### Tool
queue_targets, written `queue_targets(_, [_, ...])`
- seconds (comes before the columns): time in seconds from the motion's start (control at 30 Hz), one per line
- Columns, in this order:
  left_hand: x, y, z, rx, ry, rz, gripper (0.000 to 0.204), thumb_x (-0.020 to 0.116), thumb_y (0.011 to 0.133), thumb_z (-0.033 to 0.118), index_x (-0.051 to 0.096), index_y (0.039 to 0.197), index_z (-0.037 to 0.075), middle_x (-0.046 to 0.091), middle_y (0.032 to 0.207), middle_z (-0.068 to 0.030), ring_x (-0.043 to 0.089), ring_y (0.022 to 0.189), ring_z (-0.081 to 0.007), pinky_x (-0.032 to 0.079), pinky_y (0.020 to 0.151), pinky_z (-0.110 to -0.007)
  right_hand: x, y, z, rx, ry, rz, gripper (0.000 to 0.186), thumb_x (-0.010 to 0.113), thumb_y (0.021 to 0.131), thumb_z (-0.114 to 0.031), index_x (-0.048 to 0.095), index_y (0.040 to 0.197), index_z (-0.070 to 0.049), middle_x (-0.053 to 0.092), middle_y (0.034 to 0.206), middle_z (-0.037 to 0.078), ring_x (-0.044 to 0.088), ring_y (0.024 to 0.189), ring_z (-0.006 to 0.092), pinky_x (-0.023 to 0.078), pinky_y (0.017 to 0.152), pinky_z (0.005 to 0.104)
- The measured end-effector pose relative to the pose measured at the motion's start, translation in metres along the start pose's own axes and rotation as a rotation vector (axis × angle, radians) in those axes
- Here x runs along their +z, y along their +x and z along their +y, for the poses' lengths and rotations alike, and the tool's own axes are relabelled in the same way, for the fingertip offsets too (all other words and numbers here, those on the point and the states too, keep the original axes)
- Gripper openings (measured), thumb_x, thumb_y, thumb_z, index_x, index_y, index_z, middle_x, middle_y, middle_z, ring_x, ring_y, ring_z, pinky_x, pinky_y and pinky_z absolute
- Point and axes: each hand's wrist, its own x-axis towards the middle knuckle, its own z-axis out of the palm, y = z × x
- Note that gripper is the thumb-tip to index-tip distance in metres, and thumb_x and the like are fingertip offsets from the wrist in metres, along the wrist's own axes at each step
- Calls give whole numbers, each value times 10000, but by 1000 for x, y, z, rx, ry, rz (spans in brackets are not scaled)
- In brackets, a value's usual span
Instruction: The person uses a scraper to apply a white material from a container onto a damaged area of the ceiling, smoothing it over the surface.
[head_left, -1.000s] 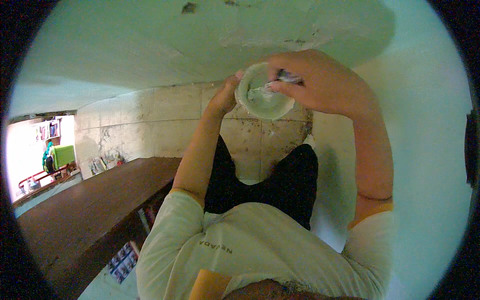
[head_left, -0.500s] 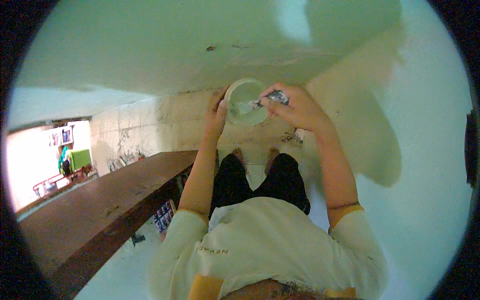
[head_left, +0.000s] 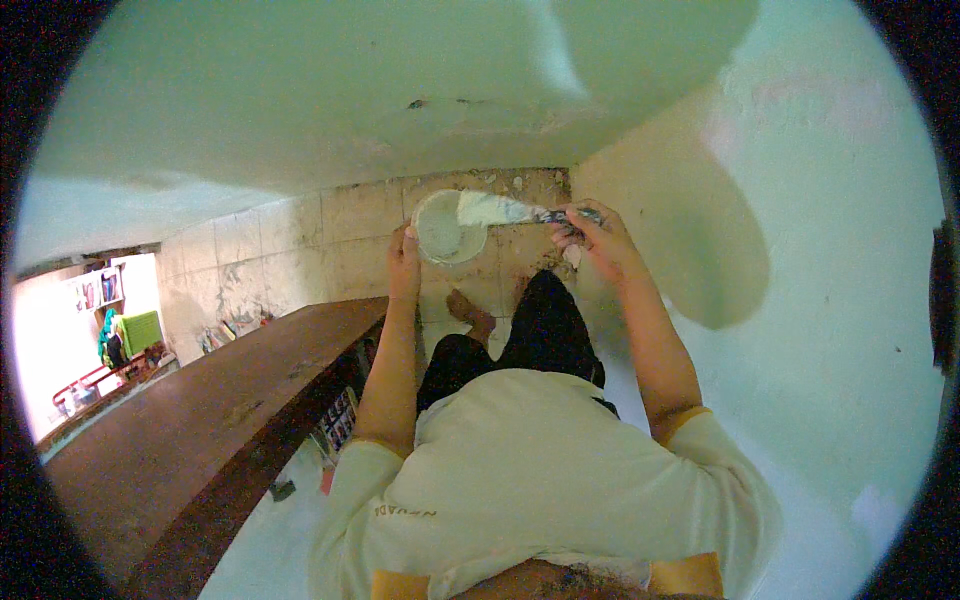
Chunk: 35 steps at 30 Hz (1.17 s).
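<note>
My left hand (head_left: 404,252) is closed on the left rim of a pale, round plastic tub (head_left: 447,250), held up in front of my legs. Its inside looks whitish-green and smeared. In my right hand (head_left: 596,240) is a putty knife (head_left: 505,209) with a dark, paste-spattered handle. The knife's wide, flared blade points left and lies across the tub's upper right rim. White paste coats much of the blade. How much paste the tub holds is hard to make out.
A pale green wall (head_left: 300,100) rises ahead, another (head_left: 830,180) on my right. To the left runs a long brown wooden ledge (head_left: 230,400), with a bright opening and shelves beyond. Stained tiles (head_left: 350,225) meet the wall, and my bare foot (head_left: 470,312) shows below.
My right hand has moved right and slightly down, drawing the putty knife's blade out from inside the tub. The tub has shifted left and down with my left hand. My feet have moved.
</note>
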Motion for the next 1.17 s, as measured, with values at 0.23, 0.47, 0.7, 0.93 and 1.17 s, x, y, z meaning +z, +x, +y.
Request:
queue_targets(0.23, [-20, -7, -2, 89, 46, 48, 493, 503, 1000, 423, 573, 1262, 12, 619, 1193, -117, 579, 1091, -231, 458, 953, -365, -62, 61, 28, -23, -62, 265, 159, 622, 947, -187, 609, 1020, -47, 647, 820, 53, 578, 624, 132, 469, 545, 273])
queue_targets(0.47, [-37, -9, -2, -40, -99, 94, 520, 512, 994, 440, 565, 1246, -11, 622, 1169, -120, 597, 1065, -233, 493, 907, -359, -107, 247, 96, -44, -507, 372, 232, 589, 928, -269, 616, 908, -39, 599, 691, 51, 514, 509, 147, 390, 460, 295])
queue_targets(0.7, [-29, -1, -8, -193, -182, 156, 513, 486, 1008, 405, 581, 1223, -51, 632, 1152, -132, 580, 1094, -236, 455, 960, -367, -122, 345, 89, -183, -1269, 293, 219, 581, 893, -220, 597, 791, -26, 543, 575, 72, 481, 448, 181, 366, 418, 346])
queue_targets(0.93, [-29, -8, -35, -190, -118, 159, 484, 466, 1021, 339, 571, 1273, -61, 619, 1231, -165, 560, 1136, -248, 420, 1004, -357, -93, 350, 60, -320, -527, 459, 187, 548, 874, -138, 520, 713, -47, 493, 570, 66, 428, 432, 173, 316, 400, 342])
queue_targets(1.17, [-45, -12, -47, -271, -157, 164, 511, 485, 1011, 351, 542, 1328, -46, 544, 1358, -201, 490, 1265, -258, 358, 1084, -364, -83, 305, 27, -5, -148, 509, 226, 571, 878, -185, 549, 752, 1, 525, 595, 98, 460, 439, 184, 332, 381, 346])
